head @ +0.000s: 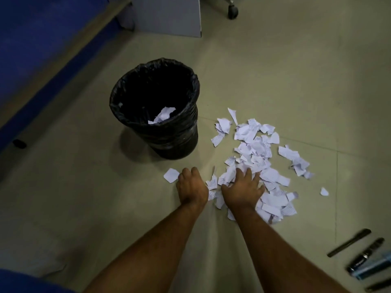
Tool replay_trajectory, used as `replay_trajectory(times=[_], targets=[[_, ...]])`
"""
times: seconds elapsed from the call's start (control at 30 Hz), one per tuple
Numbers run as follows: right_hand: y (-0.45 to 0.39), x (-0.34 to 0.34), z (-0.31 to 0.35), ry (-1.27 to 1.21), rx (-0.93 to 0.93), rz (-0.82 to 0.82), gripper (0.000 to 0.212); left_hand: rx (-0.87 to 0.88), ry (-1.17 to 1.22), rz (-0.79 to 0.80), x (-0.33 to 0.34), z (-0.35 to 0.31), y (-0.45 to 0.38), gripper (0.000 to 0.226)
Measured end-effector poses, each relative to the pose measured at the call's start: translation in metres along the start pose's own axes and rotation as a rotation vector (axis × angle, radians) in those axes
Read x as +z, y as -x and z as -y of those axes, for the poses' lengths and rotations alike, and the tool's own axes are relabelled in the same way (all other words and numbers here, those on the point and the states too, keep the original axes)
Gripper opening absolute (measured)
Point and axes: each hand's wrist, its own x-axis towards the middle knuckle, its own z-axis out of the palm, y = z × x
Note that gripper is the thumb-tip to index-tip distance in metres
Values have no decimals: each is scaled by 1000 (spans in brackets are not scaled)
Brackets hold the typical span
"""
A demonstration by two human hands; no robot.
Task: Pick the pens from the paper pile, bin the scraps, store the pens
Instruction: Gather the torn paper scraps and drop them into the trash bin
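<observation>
A pile of torn white paper scraps lies on the floor right of a black bin lined with a black bag; a few scraps lie inside the bin. My right hand rests flat on the near left part of the pile, fingers spread. My left hand sits on the floor beside it with its fingers curled at a single scrap and small scraps between the hands. Several pens lie together on the floor at the lower right, apart from the pile.
A blue panel runs along the left. A grey cabinet base stands at the back, with a chair castor to its right. A stray scrap lies right of the pile. Bare floor surrounds the bin.
</observation>
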Motion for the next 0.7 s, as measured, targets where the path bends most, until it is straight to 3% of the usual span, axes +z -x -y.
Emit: replay_trajectory(times=[0.07, 0.2, 0.33, 0.43, 0.53, 0.6, 0.7], targets=[[-1, 4, 2, -35, 7, 8, 75, -68, -7, -38, 3, 7, -8, 39], [-5, 12, -2, -139, -82, -41, 74, -114, 46, 134, 13, 21, -25, 58], [-7, 6, -13, -377, -174, -13, 62, 130, 122, 151, 20, 7, -19, 53], [-11, -2, -23, -380, -176, -106, 45, 341, 305, 240, 19, -16, -1, 51], [-15, -11, -42, -393, -83, -218, 39, 414, 346, 294, 22, -35, 10, 51], [-19, -14, -59, -250, -29, -295, 49, 393, 242, 235, 29, -45, 11, 60], [-27, -20, -75, -101, 172, -103, 76, 359, -16, 182, 34, -58, 12, 78]])
